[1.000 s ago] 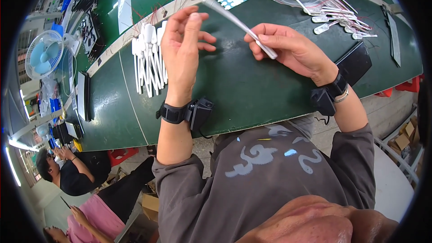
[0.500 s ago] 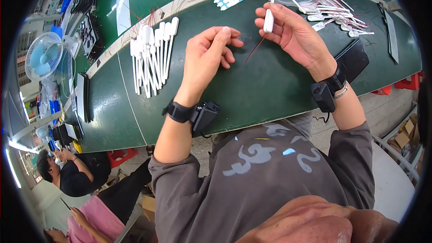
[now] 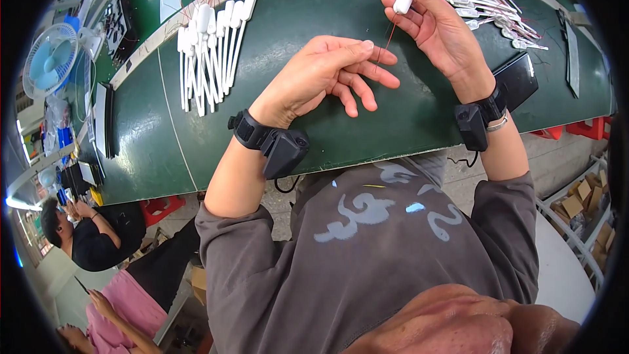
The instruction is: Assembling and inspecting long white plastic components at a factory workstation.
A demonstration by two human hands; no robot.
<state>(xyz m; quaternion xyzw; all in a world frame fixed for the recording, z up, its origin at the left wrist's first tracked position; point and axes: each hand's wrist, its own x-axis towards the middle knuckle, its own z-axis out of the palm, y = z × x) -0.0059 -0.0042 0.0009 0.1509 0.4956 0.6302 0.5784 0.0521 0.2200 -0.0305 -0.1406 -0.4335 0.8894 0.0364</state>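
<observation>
Green worktop: worker's right grip pinching one white paddle-headed stick, red wire hanging below it; left grip, released, loosely spread beside the wire; white sticks left of it.

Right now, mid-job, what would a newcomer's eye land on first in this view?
Probably the white paddle-headed stick in the right hand, near the top right of centre, with a thin red wire running down toward the spread left hand. Next, the group of similar white sticks fanned out on the green table, left of the hands, and the fan with blue blades at the far left.
</observation>
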